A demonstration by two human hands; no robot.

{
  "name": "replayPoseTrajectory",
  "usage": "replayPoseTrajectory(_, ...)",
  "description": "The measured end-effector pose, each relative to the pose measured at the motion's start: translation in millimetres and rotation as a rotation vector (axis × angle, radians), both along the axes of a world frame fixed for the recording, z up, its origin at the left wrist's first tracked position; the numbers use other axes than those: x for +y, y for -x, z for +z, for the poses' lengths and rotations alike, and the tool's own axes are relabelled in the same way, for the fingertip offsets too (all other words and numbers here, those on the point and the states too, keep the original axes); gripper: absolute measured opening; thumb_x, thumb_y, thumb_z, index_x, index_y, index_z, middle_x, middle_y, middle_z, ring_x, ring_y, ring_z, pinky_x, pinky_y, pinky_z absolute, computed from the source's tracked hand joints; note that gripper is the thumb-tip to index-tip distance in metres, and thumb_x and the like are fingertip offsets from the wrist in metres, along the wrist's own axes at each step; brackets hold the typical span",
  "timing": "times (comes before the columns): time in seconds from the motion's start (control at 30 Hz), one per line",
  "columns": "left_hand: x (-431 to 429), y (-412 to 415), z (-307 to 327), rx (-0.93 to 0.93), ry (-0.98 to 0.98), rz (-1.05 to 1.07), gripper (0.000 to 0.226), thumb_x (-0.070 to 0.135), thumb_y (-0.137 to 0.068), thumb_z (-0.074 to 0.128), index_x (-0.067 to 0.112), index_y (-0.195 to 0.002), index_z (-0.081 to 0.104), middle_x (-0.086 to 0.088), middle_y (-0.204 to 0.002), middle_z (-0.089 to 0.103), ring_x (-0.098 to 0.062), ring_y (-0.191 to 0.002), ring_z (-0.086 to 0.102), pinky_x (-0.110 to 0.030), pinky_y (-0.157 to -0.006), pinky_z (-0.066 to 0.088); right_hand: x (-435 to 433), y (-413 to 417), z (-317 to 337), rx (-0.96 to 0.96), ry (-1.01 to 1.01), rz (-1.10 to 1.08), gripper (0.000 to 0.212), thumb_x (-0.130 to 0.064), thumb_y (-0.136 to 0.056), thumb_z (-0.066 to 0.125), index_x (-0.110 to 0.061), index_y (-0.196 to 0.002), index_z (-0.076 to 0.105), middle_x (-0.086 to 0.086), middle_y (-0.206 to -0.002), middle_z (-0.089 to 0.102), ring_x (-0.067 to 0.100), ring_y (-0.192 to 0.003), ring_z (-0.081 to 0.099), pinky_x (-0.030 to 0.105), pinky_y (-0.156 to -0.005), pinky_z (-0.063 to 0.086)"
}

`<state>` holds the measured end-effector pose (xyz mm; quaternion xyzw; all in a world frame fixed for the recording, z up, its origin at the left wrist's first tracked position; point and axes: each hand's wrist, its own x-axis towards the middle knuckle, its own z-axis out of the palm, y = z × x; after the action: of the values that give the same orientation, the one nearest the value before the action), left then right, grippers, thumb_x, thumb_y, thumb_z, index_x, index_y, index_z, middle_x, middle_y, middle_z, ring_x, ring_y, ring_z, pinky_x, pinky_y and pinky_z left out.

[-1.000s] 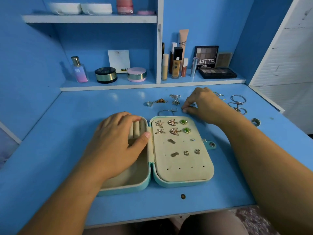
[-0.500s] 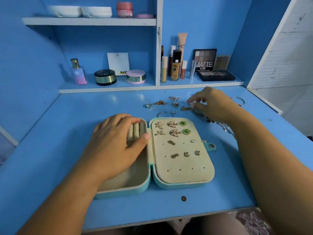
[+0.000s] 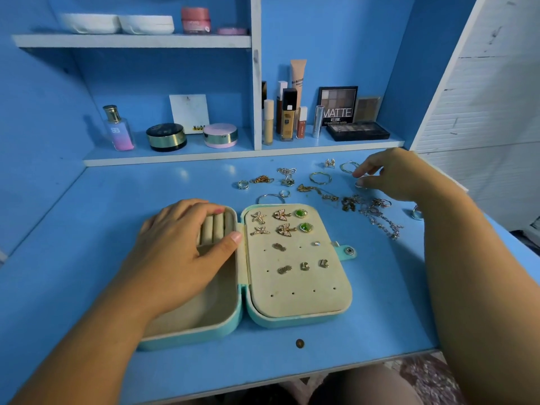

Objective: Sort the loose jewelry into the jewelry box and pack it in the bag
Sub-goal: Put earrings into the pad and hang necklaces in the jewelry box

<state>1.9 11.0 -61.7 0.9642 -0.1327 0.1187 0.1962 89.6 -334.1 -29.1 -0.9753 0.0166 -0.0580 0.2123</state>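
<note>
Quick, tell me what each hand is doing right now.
Left hand: open, resting flat on the jewelry box, holding nothing.
Right hand: fingers pinching at a ring on the desk; grip unclear.

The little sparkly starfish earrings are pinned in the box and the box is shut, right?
Not quite. The gold starfish earrings are pinned in the turquoise jewelry box, but the head view shows that box lying open on the blue desk.

Blue desk [image 3: 117,217] carries an open jewelry box [image 3: 295,314] (teal) and scattered loose jewelry [image 3: 318,192].

Left hand [image 3: 181,249] on open jewelry box [image 3: 292,317], right hand [image 3: 391,173] among rings [image 3: 320,178].
</note>
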Motion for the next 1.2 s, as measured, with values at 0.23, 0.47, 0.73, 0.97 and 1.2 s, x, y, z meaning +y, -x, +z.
replayPoseTrajectory(0.23, 0.6, -0.7, 0.2, -0.010, 0.027, -0.006, 0.065, 0.078, -0.074, 0.028, 0.040, -0.120, 0.053, 0.022, -0.124, 0.050, -0.008, -0.121, 0.045, -0.036, -0.106, 0.034, -9.5, 5.4, 3.7, -0.014, -0.043, -0.028, 0.011, -0.019, -0.087, 0.067, -0.028, -0.093, 0.070, 0.003, -0.096, 0.065, 0.022, -0.073, 0.060, 0.023, -0.054, 0.041)
replayPoseTrajectory(0.47, 1.0, -1.4, 0.3, -0.003, 0.048, -0.010, 0.070, 0.080, -0.071, 0.029, 0.038, -0.122, 0.054, 0.020, -0.125, 0.051, -0.009, -0.121, 0.045, -0.038, -0.106, 0.035, -20.4, 9.3, 5.4, -0.008, -0.047, -0.073, 0.010, -0.017, -0.087, 0.067, -0.025, -0.092, 0.071, 0.001, -0.089, 0.065, 0.017, -0.070, 0.056, 0.027, -0.064, 0.043)
replayPoseTrajectory(0.73, 1.3, -2.6, 0.4, 0.000, 0.062, -0.003, 0.068, 0.080, -0.070, 0.031, 0.040, -0.119, 0.055, 0.025, -0.120, 0.049, -0.006, -0.120, 0.045, -0.037, -0.106, 0.034, -31.7, 16.7, 10.4, 0.129, 0.005, -0.139, 0.012, -0.023, -0.085, 0.070, -0.026, -0.096, 0.071, 0.002, -0.096, 0.066, 0.020, -0.086, 0.056, 0.030, -0.077, 0.042)
replayPoseTrajectory(0.97, 2.1, -2.5, -0.4, 0.000, 0.069, 0.003, 0.069, 0.081, -0.068, 0.030, 0.041, -0.119, 0.055, 0.026, -0.120, 0.049, -0.007, -0.120, 0.045, -0.036, -0.105, 0.033, -33.1, 14.1, 5.0, 0.216, 0.018, -0.132, 0.012, -0.029, -0.079, 0.076, -0.028, -0.090, 0.072, -0.002, -0.097, 0.063, 0.020, -0.093, 0.054, 0.032, -0.080, 0.042)
replayPoseTrajectory(1.2, 2.5, -4.9, -1.6, -0.005, 0.081, -0.004, 0.068, 0.081, -0.068, 0.033, 0.040, -0.117, 0.056, 0.021, -0.122, 0.052, -0.011, -0.121, 0.047, -0.040, -0.106, 0.035, -46.1, 16.2, 7.2, 0.012, -0.098, -0.215, 0.013, -0.015, -0.087, 0.066, -0.020, -0.096, 0.073, 0.004, -0.095, 0.066, 0.021, -0.084, 0.055, 0.027, -0.072, 0.038)
